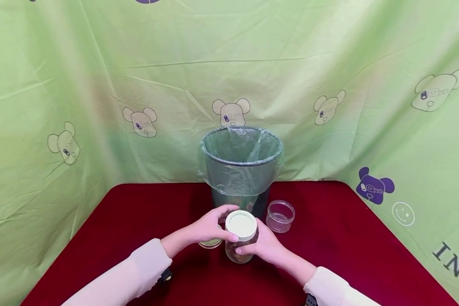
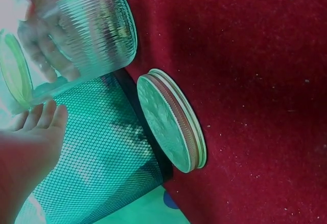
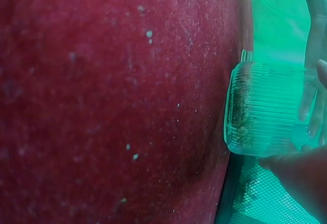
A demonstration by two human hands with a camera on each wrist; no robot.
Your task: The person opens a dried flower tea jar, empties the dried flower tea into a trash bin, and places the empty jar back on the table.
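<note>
A ribbed clear glass jar (image 1: pixel 240 251) with a white lid (image 1: pixel 241 224) stands upright between my two hands, close over the red table. Crumbly brownish bits (image 3: pixel 241 109) lie in its bottom. My right hand (image 1: pixel 268 244) grips the jar's body from the right, thumb across the front. From the left, my left hand (image 1: pixel 206 226) holds the white lid, thumb on its front edge and fingers round the far side. Below that hand a round metal-rimmed lid (image 2: pixel 168 124) lies on the table, partly covered in the head view.
Behind the jar stands a dark mesh waste bin (image 1: pixel 239 178) lined with a clear plastic bag (image 1: pixel 229 187). A low clear round container (image 1: pixel 280 216), open at the top, sits right of the bin. Green printed cloth (image 1: pixel 176 85) hangs round the red-covered table (image 1: pixel 321 255).
</note>
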